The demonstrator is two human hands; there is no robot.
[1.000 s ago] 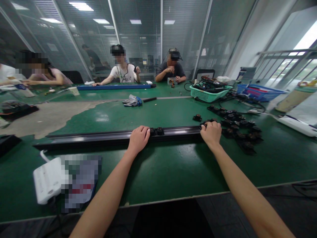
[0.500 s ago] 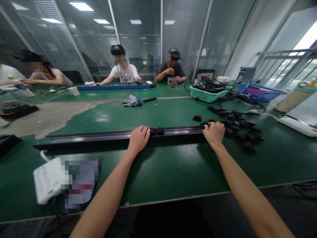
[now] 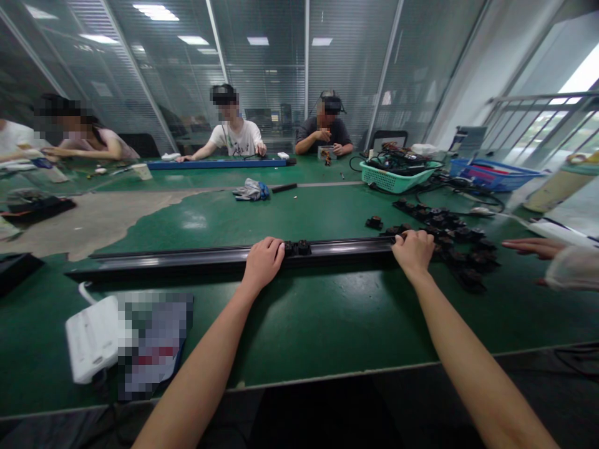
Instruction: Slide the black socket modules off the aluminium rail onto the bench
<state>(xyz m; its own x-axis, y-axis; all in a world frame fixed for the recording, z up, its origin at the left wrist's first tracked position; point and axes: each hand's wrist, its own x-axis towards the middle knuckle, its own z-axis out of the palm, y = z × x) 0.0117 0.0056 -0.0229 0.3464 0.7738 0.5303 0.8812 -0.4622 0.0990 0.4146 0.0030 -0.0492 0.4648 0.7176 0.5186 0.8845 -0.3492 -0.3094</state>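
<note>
A long black metal rail [image 3: 187, 260] lies across the green table in front of me. My left hand [image 3: 263, 262] is closed over the rail near its middle, thumb side toward two small black blocks [image 3: 296, 247] seated in the channel. At the rail's right end, my right hand [image 3: 414, 254] is closed with its fingers curled over the far side. Its fingertips are hidden, so whether it also holds a small part cannot be seen. Just past that hand lies a cluster of small black parts [image 3: 472, 255], and one separate black part [image 3: 374, 222] sits behind the rail.
From the right reaches another person's hand [image 3: 533, 248], near the black parts. A green basket [image 3: 393, 179] of cables and a blue basket [image 3: 503, 178] stand behind. A white device [image 3: 93, 340] lies front left, gloves [image 3: 251, 189] farther back. Several co-workers sit across.
My right hand has shifted slightly to the right along the rail's end. Another person's hand has come into view at the right edge. My left hand stays in place on the rail.
</note>
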